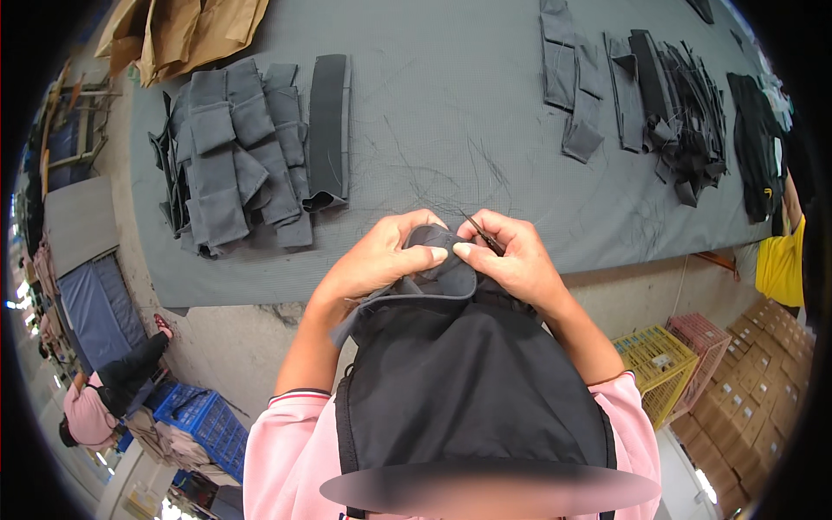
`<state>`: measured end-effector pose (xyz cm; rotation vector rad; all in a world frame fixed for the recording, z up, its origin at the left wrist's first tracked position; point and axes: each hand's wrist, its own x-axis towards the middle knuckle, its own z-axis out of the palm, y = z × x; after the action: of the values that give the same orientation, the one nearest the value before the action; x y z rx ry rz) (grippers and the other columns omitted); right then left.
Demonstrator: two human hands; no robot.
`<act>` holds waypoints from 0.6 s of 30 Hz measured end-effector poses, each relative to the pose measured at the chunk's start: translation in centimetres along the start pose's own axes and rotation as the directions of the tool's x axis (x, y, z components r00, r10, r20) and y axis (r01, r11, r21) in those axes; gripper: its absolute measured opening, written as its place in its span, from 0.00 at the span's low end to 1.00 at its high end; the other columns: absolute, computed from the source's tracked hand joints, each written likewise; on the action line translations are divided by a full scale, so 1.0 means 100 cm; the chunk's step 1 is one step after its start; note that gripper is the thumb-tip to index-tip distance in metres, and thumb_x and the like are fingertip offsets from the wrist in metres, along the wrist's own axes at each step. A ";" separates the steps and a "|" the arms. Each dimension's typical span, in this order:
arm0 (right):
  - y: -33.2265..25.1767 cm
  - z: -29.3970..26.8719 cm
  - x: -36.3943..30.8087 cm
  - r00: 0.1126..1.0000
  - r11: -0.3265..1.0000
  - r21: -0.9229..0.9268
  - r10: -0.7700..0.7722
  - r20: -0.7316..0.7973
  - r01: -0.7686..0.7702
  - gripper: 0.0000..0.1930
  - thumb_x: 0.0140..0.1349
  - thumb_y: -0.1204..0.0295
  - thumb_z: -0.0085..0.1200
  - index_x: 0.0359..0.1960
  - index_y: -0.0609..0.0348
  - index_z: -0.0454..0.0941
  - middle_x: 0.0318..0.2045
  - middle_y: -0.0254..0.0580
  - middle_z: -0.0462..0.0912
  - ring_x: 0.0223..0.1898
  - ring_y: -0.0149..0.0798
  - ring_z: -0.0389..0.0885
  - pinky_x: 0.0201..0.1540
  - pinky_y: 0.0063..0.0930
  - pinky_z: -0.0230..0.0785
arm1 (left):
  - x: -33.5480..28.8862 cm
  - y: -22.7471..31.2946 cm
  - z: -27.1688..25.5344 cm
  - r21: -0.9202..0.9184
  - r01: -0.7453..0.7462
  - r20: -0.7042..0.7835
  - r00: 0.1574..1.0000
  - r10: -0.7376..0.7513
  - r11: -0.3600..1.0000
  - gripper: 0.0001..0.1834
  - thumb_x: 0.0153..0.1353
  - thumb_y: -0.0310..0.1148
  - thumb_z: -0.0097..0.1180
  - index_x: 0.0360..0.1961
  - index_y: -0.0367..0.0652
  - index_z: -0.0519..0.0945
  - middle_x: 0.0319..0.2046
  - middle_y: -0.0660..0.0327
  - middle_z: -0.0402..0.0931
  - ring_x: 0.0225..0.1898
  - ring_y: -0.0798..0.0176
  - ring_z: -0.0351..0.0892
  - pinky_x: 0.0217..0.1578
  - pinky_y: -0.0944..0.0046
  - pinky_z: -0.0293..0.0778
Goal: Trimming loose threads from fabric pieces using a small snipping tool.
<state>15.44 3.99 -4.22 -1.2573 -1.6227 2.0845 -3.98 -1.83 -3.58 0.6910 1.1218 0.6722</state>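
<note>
My left hand (pixel 388 253) pinches a dark grey fabric piece (pixel 455 279) between thumb and fingers, just past the table's near edge. Close beside it, my right hand (pixel 513 258) is closed on the same piece, the two thumb tips almost meeting. A slim dark pointed tool, which looks like thread snips (pixel 482 232), is tucked in the right hand with its tip sticking out toward the table. The fabric's curved, stitched-looking edge hangs down toward my black apron (pixel 472 381). Folds hide part of the fingers under the cloth.
A grey-covered table (pixel 433 104) spans the far side, with loose threads on it. Grey fabric strips (pixel 227 156) lie piled left, more strips (pixel 685 113) right. Brown paper (pixel 186 39) sits far left. Yellow crate (pixel 654 364), blue crate (pixel 204 425) and cartons (pixel 745 390) stand on the floor. Other people are nearby.
</note>
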 end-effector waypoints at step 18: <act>-0.004 0.005 -0.011 0.900 0.870 -0.407 -0.385 -0.207 0.279 0.13 0.53 0.72 0.59 0.41 0.57 0.73 0.19 0.33 0.69 0.20 0.28 0.70 0.24 0.22 0.63 | 0.002 -0.005 0.005 0.081 0.009 -0.080 0.997 -0.003 0.997 0.11 0.56 0.28 0.50 0.41 0.39 0.74 0.28 0.71 0.71 0.29 0.79 0.66 0.30 0.75 0.64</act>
<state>15.60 3.10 -3.33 -1.1967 -1.9828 1.3663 -3.38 -2.10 -3.95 0.7349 1.2296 0.6568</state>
